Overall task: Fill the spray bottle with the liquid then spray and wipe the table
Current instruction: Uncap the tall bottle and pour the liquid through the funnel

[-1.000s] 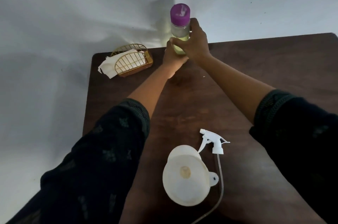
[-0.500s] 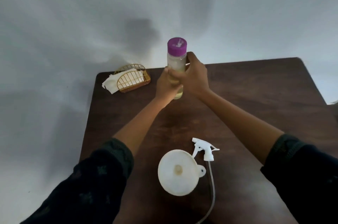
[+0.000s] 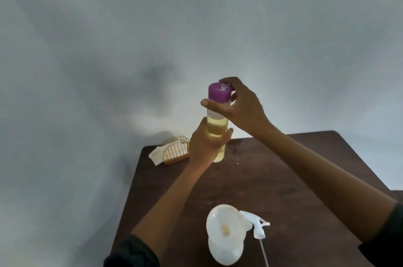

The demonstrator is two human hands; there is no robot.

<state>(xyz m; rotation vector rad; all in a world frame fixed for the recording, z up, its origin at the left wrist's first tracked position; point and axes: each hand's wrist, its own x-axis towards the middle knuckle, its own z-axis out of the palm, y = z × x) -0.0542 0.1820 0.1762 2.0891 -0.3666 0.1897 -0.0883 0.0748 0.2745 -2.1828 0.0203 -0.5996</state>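
The bottle of yellow liquid (image 3: pixel 216 133) is held upright above the far edge of the table (image 3: pixel 283 179). Its body is gripped by the left hand (image 3: pixel 204 146). Its purple cap (image 3: pixel 219 91), straight above, is pinched by the right hand (image 3: pixel 242 106), likely to be twisted off.

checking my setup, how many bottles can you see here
2. The bottle with the purple cap is held up over the far side of the table. The white spray bottle, funnel on top, stands at the near edge. None hidden that I can tell.

Bottle (image 3: pixel 217 129) lifted; right hand (image 3: pixel 242 105) now grips cap (image 3: pixel 219 91)
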